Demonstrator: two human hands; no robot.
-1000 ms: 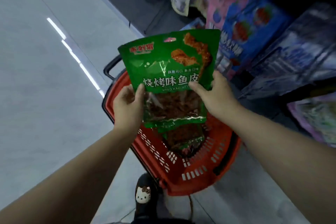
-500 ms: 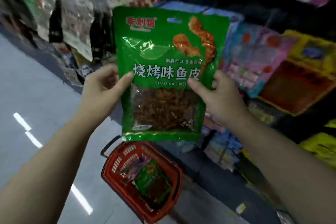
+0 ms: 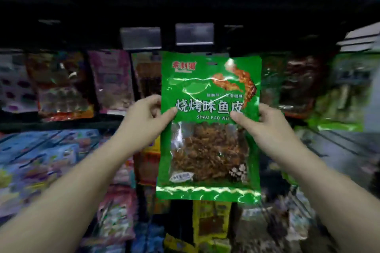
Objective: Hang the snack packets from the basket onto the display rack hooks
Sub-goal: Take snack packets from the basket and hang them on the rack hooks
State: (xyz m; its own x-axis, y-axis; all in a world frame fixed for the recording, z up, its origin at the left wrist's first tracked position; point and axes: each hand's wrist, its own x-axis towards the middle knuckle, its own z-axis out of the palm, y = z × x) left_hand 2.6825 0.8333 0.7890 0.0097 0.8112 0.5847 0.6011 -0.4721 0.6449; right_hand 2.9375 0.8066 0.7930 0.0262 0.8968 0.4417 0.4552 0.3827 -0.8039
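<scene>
Up in front of the display rack (image 3: 86, 123), a green snack packet (image 3: 208, 125) is held upright and facing the camera, its printed top half above a clear window showing brown fried strips. 2 hands carry it at mid-height. On the packet's left edge the left hand (image 3: 144, 117) pinches it, thumb laid across the front near the white lettering and the other fingers curled behind. On the right edge the right hand (image 3: 265, 123) does the same, thumb pressed on the front beside the words SHAO KAO WEI, fingers tucked behind. Each grip is closed on the packet; neither is spread wide.

Behind the packet's top edge sit 2 grey price-tag holders (image 3: 194, 34) on a dark rail, just above it; whether the packet's hang hole touches a hook cannot be told. Other hanging packets (image 3: 61, 86) fill the rack to the left, more green ones (image 3: 337, 92) to the right, and blurred yellow packs (image 3: 211, 224) lie below.
</scene>
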